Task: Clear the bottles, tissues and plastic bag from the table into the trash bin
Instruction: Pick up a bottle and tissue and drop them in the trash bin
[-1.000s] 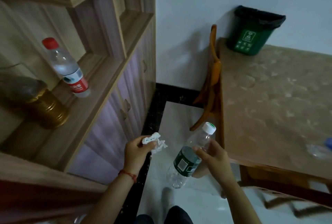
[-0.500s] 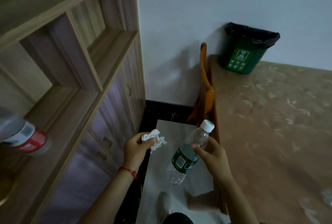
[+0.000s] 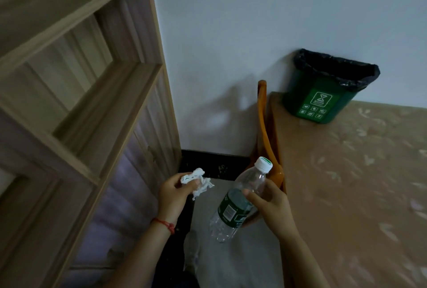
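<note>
My left hand (image 3: 173, 193) is shut on a crumpled white tissue (image 3: 198, 181), held over the floor beside the cabinet. In my right hand (image 3: 269, 204) I grip a clear plastic bottle (image 3: 238, 200) with a white cap and green label, tilted with its cap up and to the right. The green trash bin (image 3: 323, 93), lined with a black bag, stands at the far left corner of the table (image 3: 346, 183), against the wall, well beyond both hands.
A tall wooden shelf cabinet (image 3: 76, 107) fills the left side. An orange wooden chair (image 3: 265, 130) is tucked against the table's left edge, just beyond my right hand. A white wall lies ahead, with pale floor tiles below me.
The view has moved forward toward the wall and bin. The red-capped bottle and the gold jar on the shelf have left the frame. Both hands keep their grips.
</note>
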